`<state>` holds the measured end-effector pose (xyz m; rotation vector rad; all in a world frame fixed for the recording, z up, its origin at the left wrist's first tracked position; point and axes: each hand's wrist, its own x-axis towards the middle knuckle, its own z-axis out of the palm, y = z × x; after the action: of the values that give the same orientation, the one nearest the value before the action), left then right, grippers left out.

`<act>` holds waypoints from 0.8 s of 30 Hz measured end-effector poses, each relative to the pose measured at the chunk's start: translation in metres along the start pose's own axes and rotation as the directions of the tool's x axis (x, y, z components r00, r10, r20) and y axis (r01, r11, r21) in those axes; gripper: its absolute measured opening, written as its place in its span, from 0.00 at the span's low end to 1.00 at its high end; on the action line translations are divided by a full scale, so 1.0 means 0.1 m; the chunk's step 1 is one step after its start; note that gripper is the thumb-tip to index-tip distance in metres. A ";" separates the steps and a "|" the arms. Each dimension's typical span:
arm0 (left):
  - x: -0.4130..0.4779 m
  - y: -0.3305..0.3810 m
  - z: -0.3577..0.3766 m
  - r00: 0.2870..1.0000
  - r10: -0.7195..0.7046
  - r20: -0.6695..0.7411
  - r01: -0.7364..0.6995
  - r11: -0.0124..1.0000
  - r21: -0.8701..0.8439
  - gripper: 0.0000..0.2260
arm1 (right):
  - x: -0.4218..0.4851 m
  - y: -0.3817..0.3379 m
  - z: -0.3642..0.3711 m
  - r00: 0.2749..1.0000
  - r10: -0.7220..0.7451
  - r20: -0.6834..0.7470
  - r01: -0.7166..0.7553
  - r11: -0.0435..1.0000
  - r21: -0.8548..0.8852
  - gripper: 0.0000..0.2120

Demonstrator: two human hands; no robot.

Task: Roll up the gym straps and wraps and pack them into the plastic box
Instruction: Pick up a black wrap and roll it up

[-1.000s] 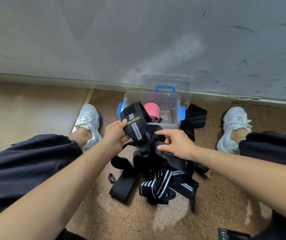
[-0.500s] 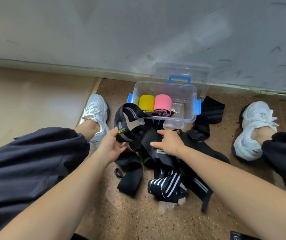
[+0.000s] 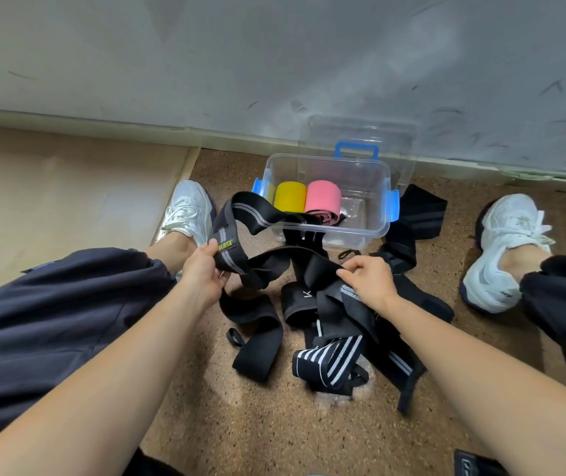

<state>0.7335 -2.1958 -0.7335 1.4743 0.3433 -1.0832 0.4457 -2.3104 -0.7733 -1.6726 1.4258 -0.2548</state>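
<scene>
Change: Since the earlier frame the left hand has drawn the grey-striped strap down and toward the body, uncovering the yellow roll. The right hand has gone from resting on the pile to pinching.
Left hand: thumb and fingers grip the strap at its yellow label; the strap loops up from there toward the box.
Right hand: fingers curled, pinching a fold of a black band that arcs across from the left hand. Whether this is the same strap cannot be told.
Done: the yellow roll and a pink roll lie side by side in the plastic box. Its lid stands just behind.
Left: most of it, by the look. The held strap is unrolled, and a tangle of black wraps, with a white-striped wrap, lies below and between the hands.
Box: open, just beyond both hands, nearer the right.
</scene>
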 end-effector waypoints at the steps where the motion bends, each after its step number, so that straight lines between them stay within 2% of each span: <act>1: -0.03 -0.01 0.02 1.000 -0.008 0.019 0.007 1.000 0.013 0.11 | -0.01 0.03 -0.04 1.000 0.001 -0.012 0.000 1.000 0.024 0.05; 5: -0.24 -0.05 0.13 0.983 -0.047 0.175 0.033 0.996 0.082 0.14 | -0.08 -0.17 -0.01 0.994 -0.105 0.019 0.102 0.990 0.092 0.16; 8: -0.32 0.04 0.13 0.961 -0.057 0.270 0.026 0.993 0.117 0.17 | -0.19 -0.50 0.11 0.960 -0.265 0.092 0.264 0.964 0.022 0.22; 11: -0.52 0.18 0.13 0.929 -0.074 0.363 0.039 0.994 0.102 0.13 | -0.27 -0.75 0.24 0.921 -0.354 0.161 0.359 0.933 -0.004 0.24; 14: -0.64 0.24 0.05 0.910 -0.077 0.406 0.041 0.994 0.097 0.14 | -0.33 -0.87 0.35 0.872 -0.433 0.230 0.435 0.899 0.044 0.23; 17: -0.64 0.29 -0.02 0.875 -0.095 0.475 0.055 0.994 0.099 0.20 | -0.34 -0.93 0.39 0.864 -0.435 0.254 0.427 0.900 0.092 0.20; 20: -0.68 0.30 -0.01 0.875 -0.119 0.469 0.067 0.990 0.126 0.23 | -0.32 -0.98 0.39 0.836 -0.457 0.304 0.437 0.889 0.133 0.22; 24: -0.67 0.29 0.03 0.869 -0.140 0.475 0.075 0.985 0.153 0.20 | -0.31 -0.99 0.44 0.833 -0.460 0.307 0.455 0.886 0.092 0.18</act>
<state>0.7192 -2.1807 -0.6631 1.2486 -0.0042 -1.5457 0.5328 -2.2687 -0.7156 -1.9279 0.7648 -0.2419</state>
